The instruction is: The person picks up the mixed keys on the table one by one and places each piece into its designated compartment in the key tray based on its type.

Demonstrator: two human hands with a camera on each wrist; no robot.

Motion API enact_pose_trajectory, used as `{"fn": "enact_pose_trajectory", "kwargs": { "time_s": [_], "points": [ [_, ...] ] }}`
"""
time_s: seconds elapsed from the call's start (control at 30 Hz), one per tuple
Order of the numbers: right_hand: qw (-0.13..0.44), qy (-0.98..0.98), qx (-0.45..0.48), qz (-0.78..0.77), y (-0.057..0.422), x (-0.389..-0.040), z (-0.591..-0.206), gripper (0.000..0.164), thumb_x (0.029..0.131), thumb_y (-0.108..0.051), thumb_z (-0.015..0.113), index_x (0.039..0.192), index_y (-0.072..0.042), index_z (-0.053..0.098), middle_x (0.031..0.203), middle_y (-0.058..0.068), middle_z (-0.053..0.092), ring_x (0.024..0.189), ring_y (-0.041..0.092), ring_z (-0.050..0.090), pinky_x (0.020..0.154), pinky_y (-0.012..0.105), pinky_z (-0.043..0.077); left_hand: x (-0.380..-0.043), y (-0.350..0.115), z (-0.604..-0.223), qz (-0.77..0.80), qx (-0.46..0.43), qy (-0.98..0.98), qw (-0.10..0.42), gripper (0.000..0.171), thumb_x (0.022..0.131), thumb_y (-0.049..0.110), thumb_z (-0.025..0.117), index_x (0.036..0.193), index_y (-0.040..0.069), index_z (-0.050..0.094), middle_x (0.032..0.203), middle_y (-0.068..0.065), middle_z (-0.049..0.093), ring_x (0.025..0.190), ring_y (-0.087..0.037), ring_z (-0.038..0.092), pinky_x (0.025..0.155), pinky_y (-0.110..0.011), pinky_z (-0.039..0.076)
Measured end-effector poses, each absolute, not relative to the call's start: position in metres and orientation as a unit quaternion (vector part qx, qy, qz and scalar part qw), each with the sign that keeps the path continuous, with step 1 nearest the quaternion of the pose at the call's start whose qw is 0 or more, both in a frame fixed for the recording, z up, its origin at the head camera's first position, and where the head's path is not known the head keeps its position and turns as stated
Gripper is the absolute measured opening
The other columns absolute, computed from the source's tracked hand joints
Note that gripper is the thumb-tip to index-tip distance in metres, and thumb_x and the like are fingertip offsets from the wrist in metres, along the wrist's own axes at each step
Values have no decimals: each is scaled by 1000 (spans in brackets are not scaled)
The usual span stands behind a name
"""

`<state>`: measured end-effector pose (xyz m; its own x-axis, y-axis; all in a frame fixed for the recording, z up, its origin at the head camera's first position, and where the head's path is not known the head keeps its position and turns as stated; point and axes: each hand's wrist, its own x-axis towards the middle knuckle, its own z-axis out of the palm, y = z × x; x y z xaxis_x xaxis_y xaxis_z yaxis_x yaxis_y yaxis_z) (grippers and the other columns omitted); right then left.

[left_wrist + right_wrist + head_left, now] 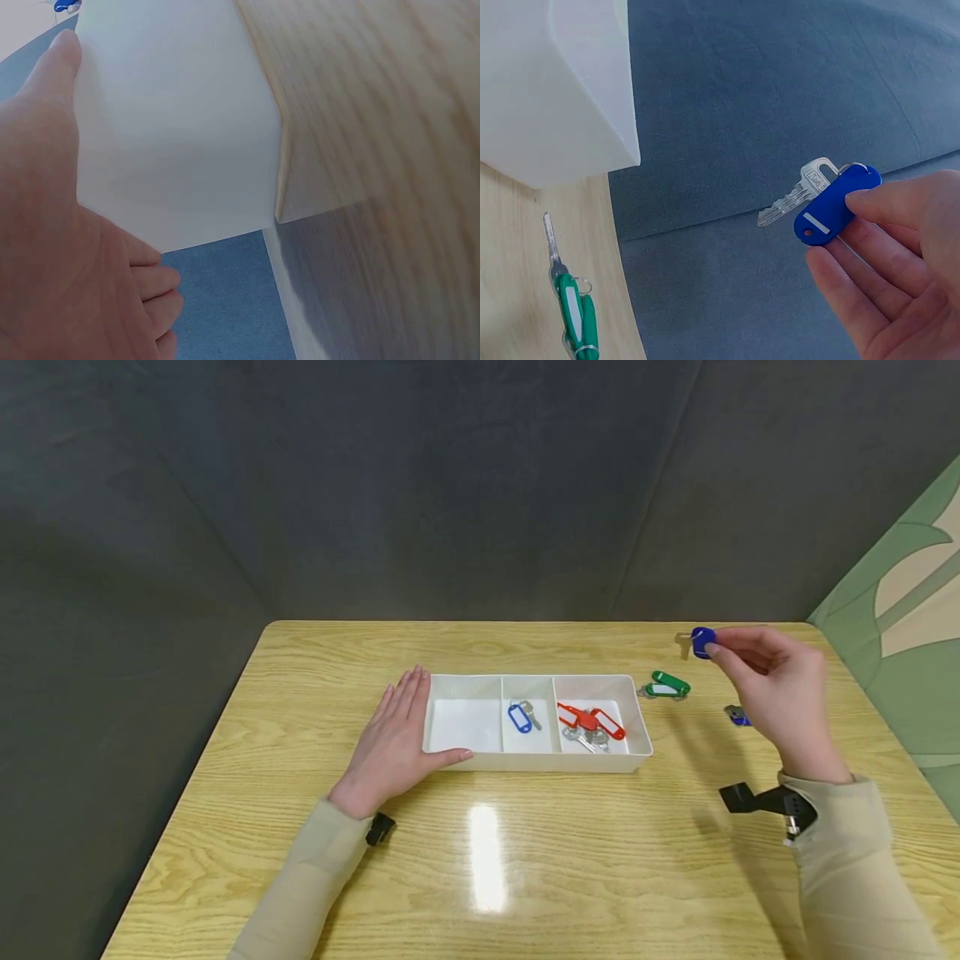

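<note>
A white tray (pixel 540 762) with three compartments stands on the table. My left hand (pixel 397 735) lies against its left end, fingers straight, thumb along the front rim. The left wrist view shows the palm beside the tray's white wall (pixel 180 135). My right hand (pixel 787 693) pinches a blue key tag (pixel 836 206) between thumb and fingers, above the table to the right of the tray. A silver key (pixel 791 199) hangs from the tag's ring. The middle compartment holds a key with a blue-framed tag (pixel 519 718); the right one holds several keys with red tags (pixel 609 724).
Green key tags (pixel 666 685) lie just right of the tray. Another blue-tagged key (pixel 738 716) rests under the right hand, partly hidden. A dark cloth partition (pixel 450 493) rises behind the wooden table (pixel 585 868), and a leaf-patterned panel (pixel 922 593) stands at the right.
</note>
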<state>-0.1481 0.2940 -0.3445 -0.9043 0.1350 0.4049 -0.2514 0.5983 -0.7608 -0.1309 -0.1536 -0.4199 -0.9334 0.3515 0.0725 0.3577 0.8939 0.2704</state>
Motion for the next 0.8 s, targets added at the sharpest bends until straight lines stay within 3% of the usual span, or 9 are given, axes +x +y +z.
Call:
{"fn": "enact_pose_trajectory", "kwargs": {
  "time_s": [0.8],
  "points": [
    [230, -854, 61, 463, 273, -148, -334, 22, 94, -8, 74, 113, 3, 74, 99, -11, 72, 89, 1, 69, 80, 10, 51, -132, -154, -421, -138, -182, -973, 13, 127, 81, 91, 42, 162, 2, 3, 169, -16, 5, 154, -24, -2, 123, -36, -1]
  ]
}}
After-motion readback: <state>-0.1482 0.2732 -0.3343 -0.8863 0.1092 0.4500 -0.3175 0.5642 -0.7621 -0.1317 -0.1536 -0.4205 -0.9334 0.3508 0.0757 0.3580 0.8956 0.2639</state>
